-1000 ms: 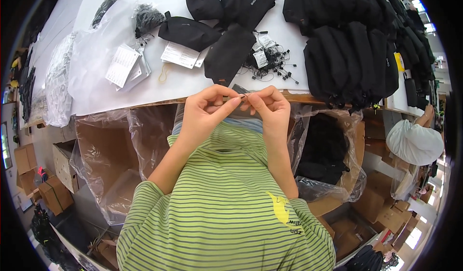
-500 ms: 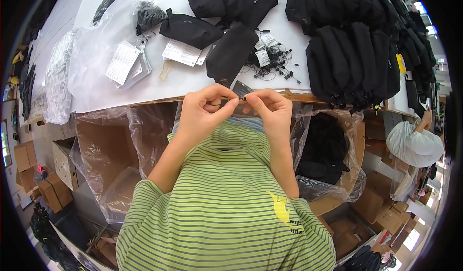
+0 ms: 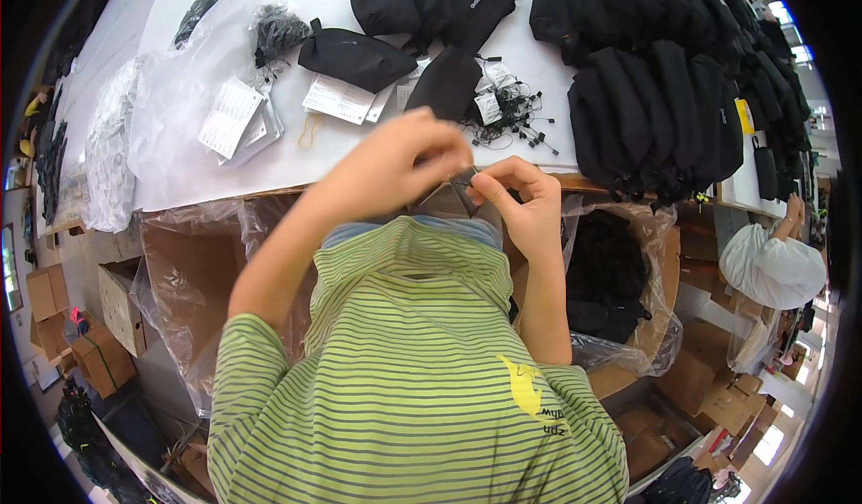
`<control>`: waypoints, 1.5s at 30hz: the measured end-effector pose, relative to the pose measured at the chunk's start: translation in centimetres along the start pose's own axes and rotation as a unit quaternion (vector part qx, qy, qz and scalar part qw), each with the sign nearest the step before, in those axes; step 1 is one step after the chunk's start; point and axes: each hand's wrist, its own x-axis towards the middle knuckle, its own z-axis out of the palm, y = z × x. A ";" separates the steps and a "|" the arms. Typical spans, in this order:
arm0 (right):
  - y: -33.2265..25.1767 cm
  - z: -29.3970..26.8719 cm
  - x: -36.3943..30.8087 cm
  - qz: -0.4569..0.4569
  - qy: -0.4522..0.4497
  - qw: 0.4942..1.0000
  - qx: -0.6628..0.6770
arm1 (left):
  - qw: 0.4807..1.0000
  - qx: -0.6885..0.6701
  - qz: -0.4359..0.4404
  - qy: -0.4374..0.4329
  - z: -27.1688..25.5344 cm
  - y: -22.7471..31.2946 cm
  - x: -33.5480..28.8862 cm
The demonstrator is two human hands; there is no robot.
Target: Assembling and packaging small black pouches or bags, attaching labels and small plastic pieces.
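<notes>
Both hands pinch one small dark tag at the table edge.

Your left hand (image 3: 395, 167), fingers curled shut, grips the small dark grey tag (image 3: 464, 181) from the left; your right hand (image 3: 521, 203) pinches it from the right, just before the white worktable (image 3: 224, 172) and black fabric pouches (image 3: 664, 100) beyond.

White paper tags everywhere on the table (image 3: 224, 176). Up and left of the fingers (image 3: 453, 158) lies a white rectangular card (image 3: 338, 98), tilted, beside a black pouch. Further left, another white printed tag (image 3: 230, 116) rests on clear plastic bags (image 3: 171, 118), with a second tag tucked under its right edge. Just above the fingers, small white tags (image 3: 488, 106) sit among black strings. Below and left of the fingers, a brown cardboard box lined with clear plastic (image 3: 193, 280); below right, a second lined box (image 3: 642, 280) holding black goods. Far left, small brown cartons (image 3: 90, 351) on the floor, more at lower right (image 3: 718, 396).
</notes>
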 end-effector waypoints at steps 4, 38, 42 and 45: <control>0.3 -0.8 -0.5 -0.012 0.027 0.999 0.035 | 0.980 0.153 0.095 -0.084 0.2 -5.1 6.3; -3.1 0.9 2.5 -0.126 0.061 0.936 -0.324 | 0.893 0.335 0.283 0.098 -1.5 -4.1 0.0; -4.1 0.6 1.9 -0.118 0.039 0.949 -0.291 | 0.894 0.318 0.297 0.105 -1.1 -3.9 -0.4; -4.1 0.5 1.8 -0.100 0.031 0.962 -0.250 | 0.895 0.324 0.290 0.103 -0.8 -3.5 -0.7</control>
